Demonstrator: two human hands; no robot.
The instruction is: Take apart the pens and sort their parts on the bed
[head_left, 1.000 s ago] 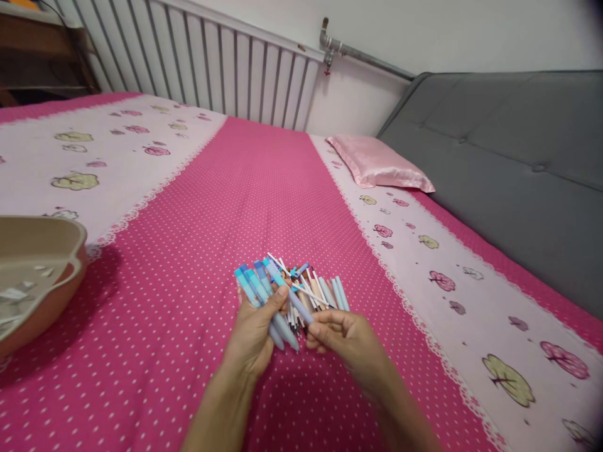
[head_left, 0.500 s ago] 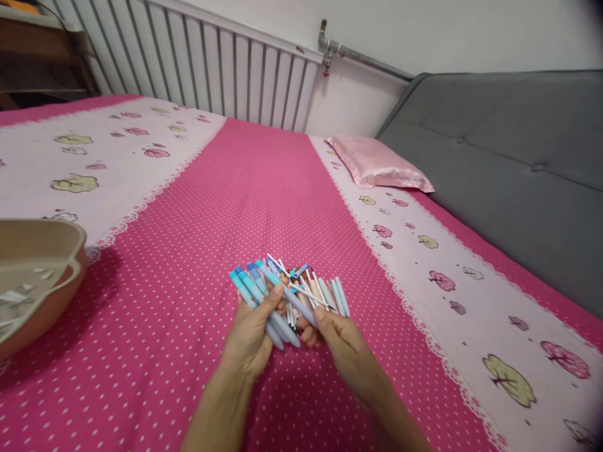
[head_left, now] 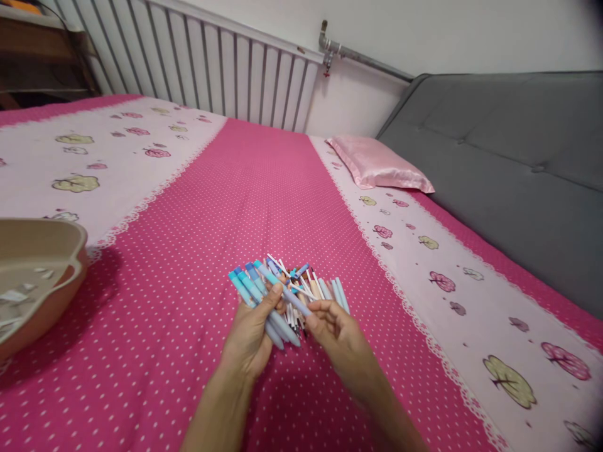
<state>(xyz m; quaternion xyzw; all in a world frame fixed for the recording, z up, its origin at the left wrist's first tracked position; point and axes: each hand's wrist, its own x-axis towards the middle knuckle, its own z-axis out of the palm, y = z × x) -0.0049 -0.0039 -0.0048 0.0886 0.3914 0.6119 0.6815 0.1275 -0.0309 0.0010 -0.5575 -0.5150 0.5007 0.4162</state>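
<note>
My left hand (head_left: 254,326) is closed around a fan of several felt-tip pens (head_left: 252,285) with blue and turquoise caps and pale grey-blue barrels, the thumb pressed on top. One lilac-barrelled pen (head_left: 294,300) slants to the right out of this bunch. At its lower end are the curled fingers of my right hand (head_left: 336,329), thumb and index finger closed at the tip. Beneath and behind both hands lies a pile of loose pens and thin white sticks (head_left: 306,282), partly hidden. Pale pens (head_left: 339,294) lie at the pile's right side.
A beige basin (head_left: 78,263) with white pieces inside stands at the left edge. The pink dotted bedspread (head_left: 264,176) spreads all around. Farther off are a pink pillow (head_left: 377,163), a grey padded headboard (head_left: 509,138) and a white radiator (head_left: 211,63).
My right hand has shifted slightly; its fingers now curl higher, over the end of the lilac-barrelled pen. A white stick near its fingertips is less visible. My left hand stays in place.
</note>
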